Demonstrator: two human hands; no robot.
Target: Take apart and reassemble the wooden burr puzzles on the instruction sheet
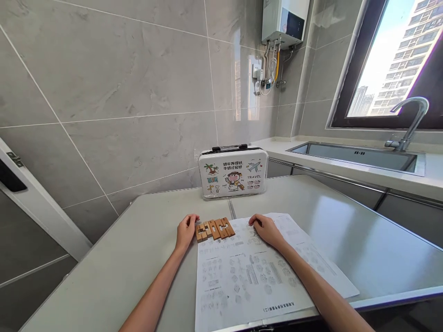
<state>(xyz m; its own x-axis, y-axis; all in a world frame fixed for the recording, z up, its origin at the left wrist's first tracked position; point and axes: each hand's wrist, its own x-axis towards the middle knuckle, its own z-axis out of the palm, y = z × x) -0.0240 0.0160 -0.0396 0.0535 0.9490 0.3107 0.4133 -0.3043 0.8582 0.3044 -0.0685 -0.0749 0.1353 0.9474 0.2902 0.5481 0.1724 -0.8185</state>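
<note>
From my feed, the wooden puzzle pieces (pixel 215 229) lie side by side in a short row across the upper left corner of the printed sheet (pixel 242 295), their notches showing. Just beside the row's left end I have the left hand (pixel 187 227), its fingers bent and close together; I can't tell whether they touch the end piece. The right hand (pixel 265 228) rests on the sheet, well apart from the pieces, its fingers loosely curled; I can't make out whether anything is inside. Under the sheet is the pale table (pixel 148 240), and beyond the pieces a white cartoon-printed case (pixel 233 174) stands upright near the tiled wall (pixel 138 83). Off to my right are the sink (pixel 349 157) with its curved faucet (pixel 411 124), the window (pixel 384 78), and a wall-mounted water heater (pixel 285 23).
</note>
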